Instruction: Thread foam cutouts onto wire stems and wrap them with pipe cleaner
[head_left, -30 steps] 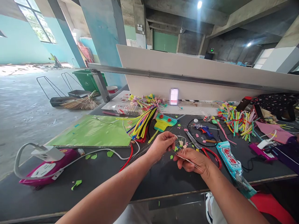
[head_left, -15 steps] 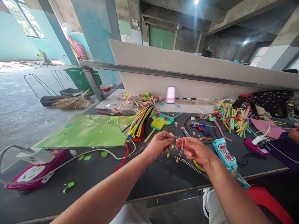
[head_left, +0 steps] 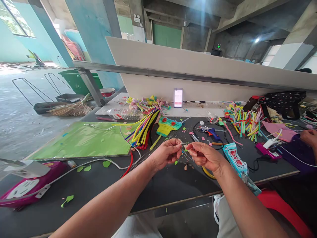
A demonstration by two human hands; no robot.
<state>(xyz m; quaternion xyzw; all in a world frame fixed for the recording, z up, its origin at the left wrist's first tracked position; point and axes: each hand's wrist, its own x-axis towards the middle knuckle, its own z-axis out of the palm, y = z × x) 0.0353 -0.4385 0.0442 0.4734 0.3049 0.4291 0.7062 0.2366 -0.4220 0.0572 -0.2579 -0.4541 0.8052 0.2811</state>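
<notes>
Between my two hands, just above the dark table, runs a thin silvery wire (head_left: pixel 183 143). My left hand (head_left: pixel 169 151) pinches one end with thumb and forefinger. My right hand (head_left: pixel 204 155) is closed on the other part, and thin strands hang below its fingers. Beyond my left hand lies a yellow and turquoise fuzzy piece (head_left: pixel 167 127) with red dots. A bundle of coloured pipe cleaners (head_left: pixel 146 129) lies to its left. Scissors (head_left: pixel 194 137) show partly behind my right hand, with a blue glue gun (head_left: pixel 213 133) farther back.
A green sheet (head_left: pixel 81 140) covers the table's left part, near a purple power strip (head_left: pixel 22 185) with a white cable. At right are a blue packet (head_left: pixel 234 157), a pipe-cleaner heap (head_left: pixel 245 122) and another person's hand (head_left: pixel 309 138). A phone (head_left: pixel 177 98) stands at the back.
My hands have drawn closer around the wire, and its loop by my right hand no longer shows. The view has shifted slightly, moving the scene left. The other person's hand shows more.
</notes>
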